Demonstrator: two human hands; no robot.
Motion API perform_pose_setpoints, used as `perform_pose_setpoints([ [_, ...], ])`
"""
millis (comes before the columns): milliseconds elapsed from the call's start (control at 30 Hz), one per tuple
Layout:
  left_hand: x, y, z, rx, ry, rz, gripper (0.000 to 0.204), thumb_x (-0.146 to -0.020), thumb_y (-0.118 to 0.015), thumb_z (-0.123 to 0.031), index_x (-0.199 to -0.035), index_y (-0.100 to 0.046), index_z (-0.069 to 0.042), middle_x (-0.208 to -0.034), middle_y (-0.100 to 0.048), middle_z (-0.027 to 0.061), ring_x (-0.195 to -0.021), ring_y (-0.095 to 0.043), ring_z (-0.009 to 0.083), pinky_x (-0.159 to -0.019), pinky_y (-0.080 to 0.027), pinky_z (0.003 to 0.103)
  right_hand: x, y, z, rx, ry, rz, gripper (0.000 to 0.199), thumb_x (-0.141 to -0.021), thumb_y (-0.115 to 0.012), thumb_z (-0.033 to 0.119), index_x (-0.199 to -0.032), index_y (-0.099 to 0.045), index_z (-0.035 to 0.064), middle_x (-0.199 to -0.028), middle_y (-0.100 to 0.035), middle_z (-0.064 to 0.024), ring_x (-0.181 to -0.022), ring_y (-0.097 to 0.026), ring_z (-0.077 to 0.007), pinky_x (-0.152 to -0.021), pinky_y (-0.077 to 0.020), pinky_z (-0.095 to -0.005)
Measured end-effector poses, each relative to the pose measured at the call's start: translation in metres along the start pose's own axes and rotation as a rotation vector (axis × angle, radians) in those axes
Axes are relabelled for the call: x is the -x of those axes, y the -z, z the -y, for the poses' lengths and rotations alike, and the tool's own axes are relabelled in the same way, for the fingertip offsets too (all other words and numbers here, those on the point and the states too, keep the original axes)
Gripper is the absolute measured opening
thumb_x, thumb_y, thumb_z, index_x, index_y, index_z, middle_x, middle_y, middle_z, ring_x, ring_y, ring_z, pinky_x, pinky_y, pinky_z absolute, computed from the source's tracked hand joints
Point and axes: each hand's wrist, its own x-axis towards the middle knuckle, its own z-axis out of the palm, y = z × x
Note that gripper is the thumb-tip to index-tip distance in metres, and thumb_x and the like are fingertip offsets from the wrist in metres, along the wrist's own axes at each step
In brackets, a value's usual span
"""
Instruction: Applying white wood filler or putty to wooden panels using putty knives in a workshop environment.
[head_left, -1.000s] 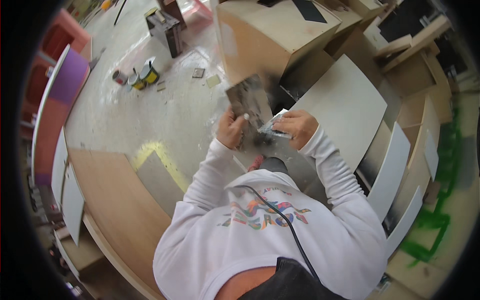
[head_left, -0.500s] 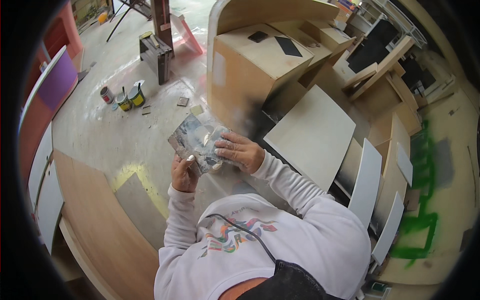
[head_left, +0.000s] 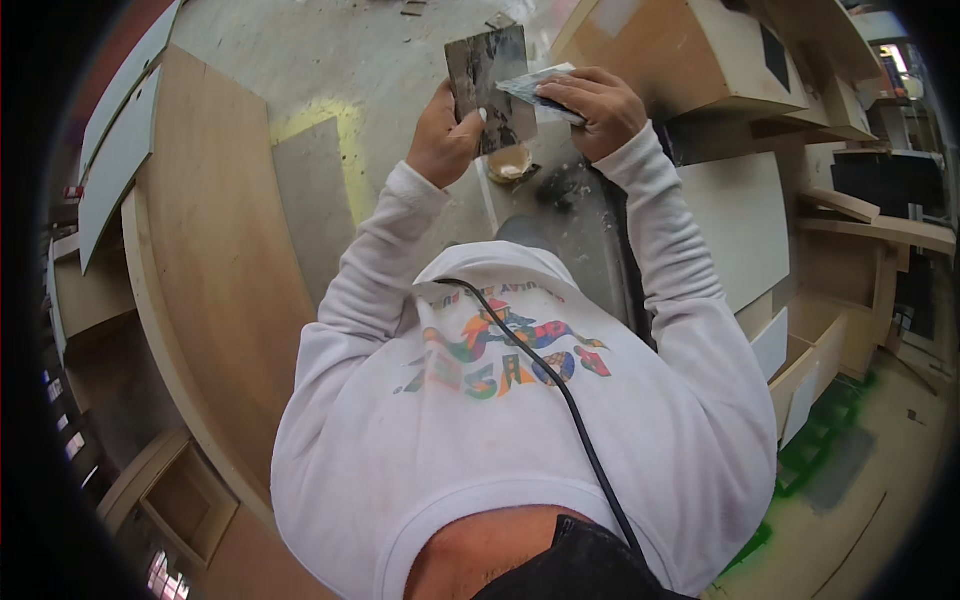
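Upright in my left hand (head_left: 446,138) is a dark, flat rectangular plate (head_left: 492,75), its face streaked with grey and pale smears. The thumb lies over the plate's lower face and the other fingers are behind it. My right hand (head_left: 603,112) grips a thin, grey-white sheet (head_left: 540,84) that looks folded, its tip at the plate's right edge. Whether the sheet is cloth or paper, I cannot tell. Below the plate, a round open container (head_left: 511,164) of beige stuff stands on the floor.
To my left runs a long curved wooden panel (head_left: 215,170). A plywood cabinet (head_left: 660,50) stands ahead on the right, with a large white panel (head_left: 730,225) nearer me. Yellow paint marks the concrete floor (head_left: 385,95). A black cable (head_left: 545,350) hangs down my shirt.
My view has tipped down toward my body. The sheet, earlier lying across the plate's face under my right hand, is now at its right edge. The plate is held more upright.
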Motion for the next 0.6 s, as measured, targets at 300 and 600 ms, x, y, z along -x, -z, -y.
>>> perform_pose_setpoints([
  [300,-0.016,0.061,0.043,-0.024,-0.007,-0.361,0.035,-0.075,-0.049,0.002,-0.109,-0.040,-0.002,-0.095,-0.053,0.0080,-0.087,-0.053,0.0156,-0.071,-0.046,0.028,0.078,-0.086,-0.055,-0.386,-0.494,0.435,0.041,-0.058,-0.051,-0.010,-0.094,-0.060,0.0082,-0.088,-0.060,-0.0120,-0.082,-0.055,-0.0267,-0.073,-0.0449,-0.0289],
  [600,0.044,0.138,0.155,0.240,0.550,-0.645,0.040,-0.075,-0.051,-0.004,-0.112,-0.035,-0.002,-0.103,-0.049,0.0103,-0.090,-0.053,0.0206,-0.074,-0.047,0.033,0.204,-0.344,-0.102,-0.256,-1.377,0.431,0.037,-0.064,-0.048,0.002,-0.099,-0.057,0.0131,-0.086,-0.057,-0.0205,-0.084,-0.055,-0.0329,-0.078,-0.0426,-0.0363],
])
